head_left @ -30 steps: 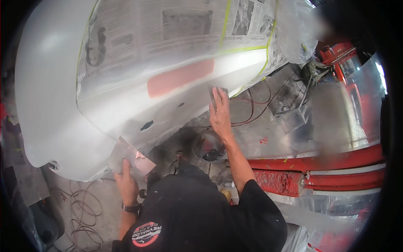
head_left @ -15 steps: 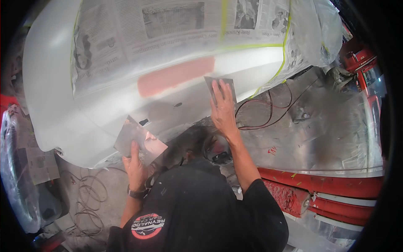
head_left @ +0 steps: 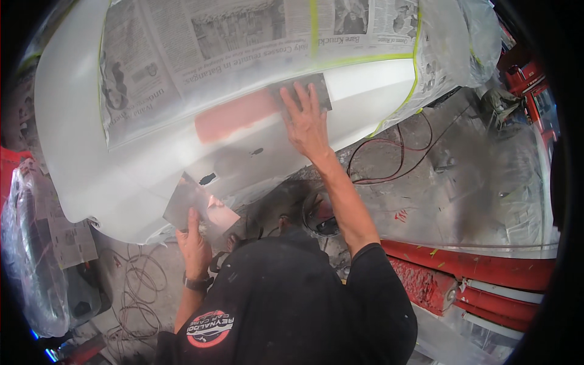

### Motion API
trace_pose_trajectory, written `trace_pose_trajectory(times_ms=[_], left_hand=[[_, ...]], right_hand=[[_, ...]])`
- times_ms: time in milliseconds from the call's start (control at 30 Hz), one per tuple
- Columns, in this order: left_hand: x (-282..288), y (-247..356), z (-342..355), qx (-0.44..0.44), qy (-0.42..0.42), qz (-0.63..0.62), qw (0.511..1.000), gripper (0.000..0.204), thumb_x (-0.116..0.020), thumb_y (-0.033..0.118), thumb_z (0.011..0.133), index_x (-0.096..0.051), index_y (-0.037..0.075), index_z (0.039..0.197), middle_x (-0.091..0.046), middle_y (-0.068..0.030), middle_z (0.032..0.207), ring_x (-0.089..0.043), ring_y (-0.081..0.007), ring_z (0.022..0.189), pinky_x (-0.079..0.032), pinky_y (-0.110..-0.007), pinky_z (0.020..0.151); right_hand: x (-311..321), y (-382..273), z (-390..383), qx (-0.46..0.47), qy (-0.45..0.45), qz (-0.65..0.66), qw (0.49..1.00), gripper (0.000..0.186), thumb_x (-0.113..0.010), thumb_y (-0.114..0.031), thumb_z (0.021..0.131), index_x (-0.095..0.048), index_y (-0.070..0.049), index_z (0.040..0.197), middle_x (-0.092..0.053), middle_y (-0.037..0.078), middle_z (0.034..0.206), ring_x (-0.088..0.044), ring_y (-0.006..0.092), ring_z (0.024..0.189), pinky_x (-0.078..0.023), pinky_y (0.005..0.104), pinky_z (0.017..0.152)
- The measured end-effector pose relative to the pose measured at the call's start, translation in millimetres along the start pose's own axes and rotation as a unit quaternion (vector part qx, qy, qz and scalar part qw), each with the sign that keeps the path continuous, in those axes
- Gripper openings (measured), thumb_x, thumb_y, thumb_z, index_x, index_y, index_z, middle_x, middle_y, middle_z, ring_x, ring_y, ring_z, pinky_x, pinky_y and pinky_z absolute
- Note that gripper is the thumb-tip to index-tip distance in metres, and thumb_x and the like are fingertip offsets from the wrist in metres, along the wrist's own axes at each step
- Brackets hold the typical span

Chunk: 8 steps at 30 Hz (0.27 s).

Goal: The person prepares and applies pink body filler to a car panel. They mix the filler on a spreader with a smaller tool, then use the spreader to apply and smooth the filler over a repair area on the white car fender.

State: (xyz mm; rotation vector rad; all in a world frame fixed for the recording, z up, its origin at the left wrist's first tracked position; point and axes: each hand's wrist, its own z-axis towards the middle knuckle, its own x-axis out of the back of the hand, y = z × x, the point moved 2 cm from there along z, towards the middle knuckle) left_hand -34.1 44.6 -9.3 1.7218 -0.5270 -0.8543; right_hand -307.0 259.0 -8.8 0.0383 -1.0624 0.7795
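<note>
My right hand (head_left: pixel 307 125) presses a thin dark rectangular putty spreader (head_left: pixel 319 91) against a white car body panel (head_left: pixel 140 182), fingers spread on its face. The spreader covers the right end of a smooth pink putty patch (head_left: pixel 234 115). My left hand (head_left: pixel 194 246), with a dark band at the wrist, holds a thin grey plate (head_left: pixel 182 204) near the panel's lower edge. The thumb lies on top; the other fingers are mostly hidden beneath. Pink putty (head_left: pixel 220 214) shows at the plate's right side.
Newspaper (head_left: pixel 237 36) edged with yellow-green tape (head_left: pixel 365 59) masks the panel above. Hoses (head_left: pixel 395 161) lie looped on the floor at right; a thin cable (head_left: pixel 137 280) coils at left. Plastic-wrapped parts (head_left: pixel 36 243) stand far left. Red body parts (head_left: pixel 474 264) lie at lower right.
My right hand and the spreader have moved up and left, from beside the pink patch onto its right end. The left hand and plate have barely shifted.
</note>
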Motion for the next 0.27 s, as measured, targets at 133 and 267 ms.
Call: trace_pose_trajectory(times_ms=[133,267], left_hand=[[1.4,3.0,-3.2,-0.001,0.003,0.012,1.000,0.034,-0.060,0.025,0.103,-0.060,0.001,0.127,-0.065,-0.0041,0.120,-0.058,-0.0120,0.107,-0.044,-0.029,0.093],[9.9,-2.7,-1.8,0.023,0.003,0.021,1.000,0.037,-0.060,0.025,0.103,-0.057,0.001,0.131,-0.063,-0.0047,0.123,-0.057,-0.0125,0.109,-0.043,-0.030,0.095]], right_hand=[[-2.5,0.4,0.8,0.004,-0.013,-0.020,1.000,0.063,-0.063,-0.019,0.093,-0.041,-0.024,0.152,-0.033,0.013,0.156,-0.026,0.0446,0.145,-0.039,0.0762,0.096],[-15.7,5.1,-11.1,0.022,0.001,-0.018,1.000,0.064,-0.066,-0.026,0.093,-0.041,-0.026,0.152,-0.031,0.010,0.160,-0.025,0.0449,0.146,-0.040,0.0756,0.097]])
